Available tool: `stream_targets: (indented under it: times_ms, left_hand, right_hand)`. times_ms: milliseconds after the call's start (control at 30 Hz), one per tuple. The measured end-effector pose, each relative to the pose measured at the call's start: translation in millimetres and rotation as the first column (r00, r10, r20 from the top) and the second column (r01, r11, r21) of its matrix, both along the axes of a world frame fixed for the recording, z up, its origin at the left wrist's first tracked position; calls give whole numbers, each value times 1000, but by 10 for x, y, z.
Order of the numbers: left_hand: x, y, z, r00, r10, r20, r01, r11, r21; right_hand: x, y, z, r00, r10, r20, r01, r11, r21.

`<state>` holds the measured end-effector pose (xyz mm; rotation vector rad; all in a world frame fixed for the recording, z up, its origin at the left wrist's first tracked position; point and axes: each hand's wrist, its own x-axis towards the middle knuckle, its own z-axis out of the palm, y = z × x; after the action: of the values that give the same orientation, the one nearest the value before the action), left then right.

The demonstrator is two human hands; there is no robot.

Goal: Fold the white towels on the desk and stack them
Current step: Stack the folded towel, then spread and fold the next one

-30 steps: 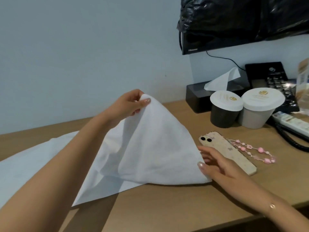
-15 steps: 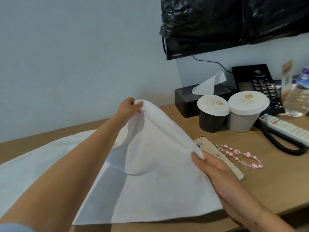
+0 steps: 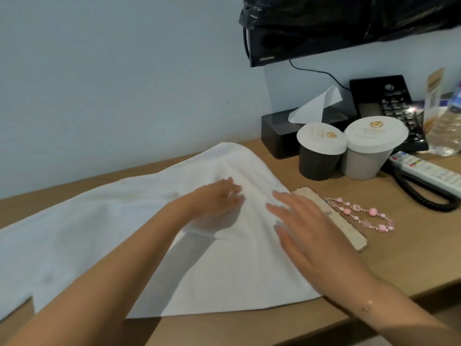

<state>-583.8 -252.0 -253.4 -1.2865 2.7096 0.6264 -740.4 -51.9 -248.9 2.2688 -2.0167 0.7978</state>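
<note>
A white towel (image 3: 219, 275) lies spread on the wooden desk (image 3: 374, 265), its right part folded over and lying almost flat. My left hand (image 3: 214, 201) rests on the upper middle of the towel with fingers stretched out. My right hand (image 3: 304, 226) lies flat on the towel's right side, fingers straight, close to the towel's right edge. More white cloth (image 3: 50, 245) extends to the left edge of the view; whether it is a second towel I cannot tell.
Right of the towel lie a phone (image 3: 334, 221) with a pink bead strap (image 3: 361, 213). Behind stand a dark cup (image 3: 319, 158) and a grey cup (image 3: 369, 151) with white lids, a black tissue box (image 3: 279, 131), a desk telephone (image 3: 389, 106) and a remote (image 3: 429, 171).
My left hand has let go of the raised towel corner and come down; the towel now lies flat. Both hands have gone from pinching cloth to lying flat on it.
</note>
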Motion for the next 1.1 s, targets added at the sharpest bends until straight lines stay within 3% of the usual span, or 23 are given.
stream_targets:
  times_ms: [67, 133, 267, 400, 500, 633, 867, 1000, 1067, 1100]
  left_hand:
    - [94, 81, -202, 984, -83, 160, 99, 991, -94]
    - [164, 87, -352, 987, -84, 139, 113, 971, -211]
    - [180, 93, -373, 992, -106, 61, 118, 961, -252]
    - [371, 271, -144, 958, 1, -288, -46, 988, -150]
    - [937, 516, 108, 901, 38, -433, -87, 992, -95]
    - [1989, 886, 375, 848, 202, -490, -248, 968, -30]
    - [3544, 1363, 258, 718, 528, -453, -606, 795, -35]
    - [3984, 1410, -11, 724, 584, -367, -682, 684, -258]
    - [4099, 1375, -75, 609, 639, -471, -790, 542, -286]
    - [4141, 1342, -95, 520, 666, -535, -847, 483, -222]
  right_hand:
    - [78, -81, -172, 996, 82, -37, -73, 977, 202]
    - [111, -139, -343, 990, 95, -103, -57, 944, 324]
    - [133, -197, -445, 985, 77, -157, -21, 943, 333]
    - [143, -163, -354, 994, 66, -89, -33, 944, 328]
    - [408, -145, -186, 997, 68, 21, -71, 983, 172]
    - [1098, -355, 66, 970, 242, 33, -244, 966, 88]
    - [2380, -789, 156, 823, 566, -38, -563, 823, 72]
    - [2919, -891, 60, 766, 614, -190, -608, 788, 96]
    - [3114, -951, 21, 789, 557, -260, -552, 828, 97]
    - [3185, -985, 10, 812, 519, -268, -511, 853, 103]
